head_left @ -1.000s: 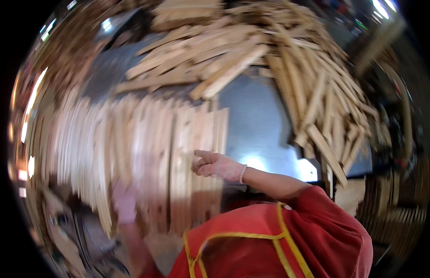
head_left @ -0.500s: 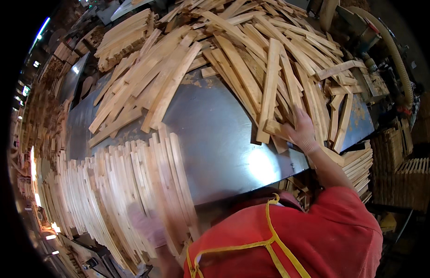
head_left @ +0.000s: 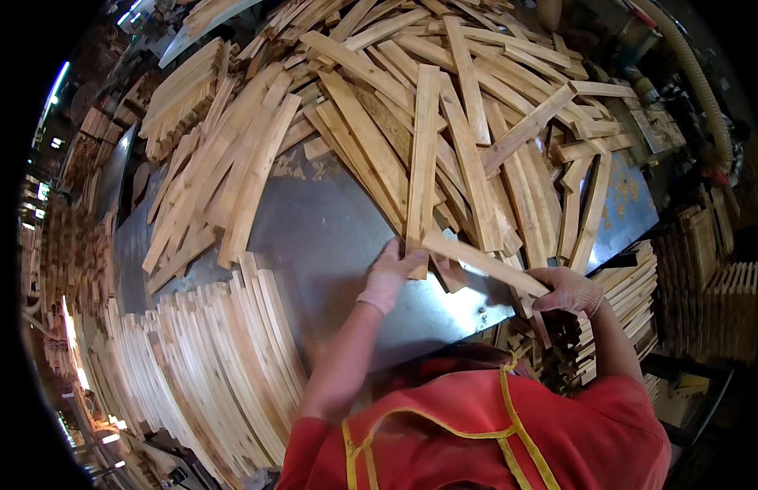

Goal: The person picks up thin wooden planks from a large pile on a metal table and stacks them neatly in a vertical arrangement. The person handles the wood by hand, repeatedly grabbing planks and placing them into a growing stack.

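Observation:
My right hand (head_left: 568,291), in a pale knit glove, is closed round the near end of a wooden slat (head_left: 487,263). The slat slants up and left from it over the metal table, its far end by the lower end of a long board (head_left: 424,155). At that same spot is my left hand (head_left: 389,276), also gloved. Its fingers and thumb are apart, the thumb against the wood there; I see nothing gripped in it.
A loose heap of boards (head_left: 363,135) covers the back of the metal table (head_left: 314,216). Pale slats (head_left: 207,359) stand side by side in a long row at the left. More stacked slats (head_left: 628,286) are at the right, and a ribbed hose (head_left: 706,98) hangs far right.
My left hand has moved from the pale slat row to the middle of the table. My right hand has drawn a slat nearer from the heap. The view has shifted a little.

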The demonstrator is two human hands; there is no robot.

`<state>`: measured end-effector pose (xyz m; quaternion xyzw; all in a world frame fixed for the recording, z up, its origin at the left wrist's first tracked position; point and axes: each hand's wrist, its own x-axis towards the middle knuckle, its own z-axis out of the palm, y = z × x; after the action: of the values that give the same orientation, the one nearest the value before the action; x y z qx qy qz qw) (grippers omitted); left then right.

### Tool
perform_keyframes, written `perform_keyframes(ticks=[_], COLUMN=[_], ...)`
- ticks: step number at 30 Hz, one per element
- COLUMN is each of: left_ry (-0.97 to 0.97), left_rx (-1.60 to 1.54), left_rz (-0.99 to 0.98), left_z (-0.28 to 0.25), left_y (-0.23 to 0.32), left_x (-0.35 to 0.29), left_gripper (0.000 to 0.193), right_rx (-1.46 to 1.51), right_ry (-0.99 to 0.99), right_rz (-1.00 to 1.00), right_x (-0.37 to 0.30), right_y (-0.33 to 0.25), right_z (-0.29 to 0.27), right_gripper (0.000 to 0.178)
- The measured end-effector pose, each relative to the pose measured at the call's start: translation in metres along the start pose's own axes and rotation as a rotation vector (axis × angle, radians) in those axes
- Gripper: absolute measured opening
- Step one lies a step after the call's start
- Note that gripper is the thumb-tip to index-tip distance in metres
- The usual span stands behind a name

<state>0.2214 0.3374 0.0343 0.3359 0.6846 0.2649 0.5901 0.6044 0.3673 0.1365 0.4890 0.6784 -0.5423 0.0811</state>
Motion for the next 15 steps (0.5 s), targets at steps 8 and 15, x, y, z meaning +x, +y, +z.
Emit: perform_keyframes(ticks=[8,15], left_ry=[0.116,0.547], left_rx=[-0.33,0.07], left_rz=[0.179,-0.044], left_z=[-0.011,-0.043], left_y=[-0.061,-0.169], left_x=[-0.083,-0.242], left_gripper=[0.045,0.043], right_rx=[0.841,0.782], right_ry=[0.273,0.14], right_rz=[-0.183,-0.183], right_x=[0.058,0.169], right_y=[-0.031,-0.112], right_z=[0.069,0.211], right_gripper=[0.045,0.046])
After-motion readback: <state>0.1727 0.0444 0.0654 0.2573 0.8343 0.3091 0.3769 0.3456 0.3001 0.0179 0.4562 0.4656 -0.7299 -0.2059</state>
